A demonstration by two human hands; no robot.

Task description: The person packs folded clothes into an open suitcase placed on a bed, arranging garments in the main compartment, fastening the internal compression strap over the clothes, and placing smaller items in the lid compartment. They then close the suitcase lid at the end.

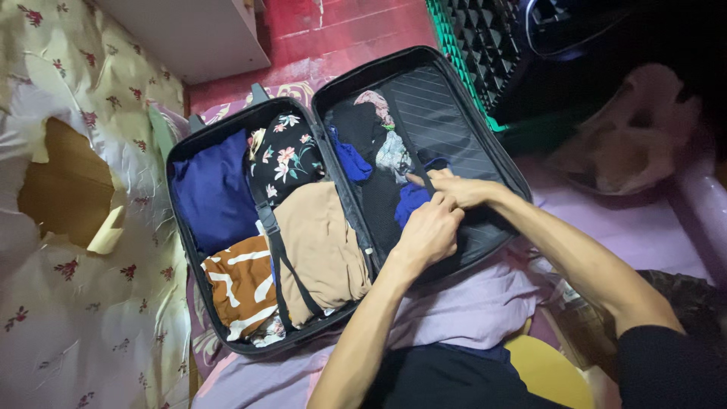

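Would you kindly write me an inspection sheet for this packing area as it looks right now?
Surface: lilac bedsheet under the open black suitcase.
Job's things: left half holds a navy garment, floral black cloth, tan cloth and brown-and-white cloth, crossed by a strap; right half holds dark and blue clothes.
Clutter: crumpled beige bag at right.
Hands: left hand and right hand meet over a blue cloth in the right half; grip unclear.
Cables: nothing seen.
Surroundings: torn floral covering left, red floor, green crate.
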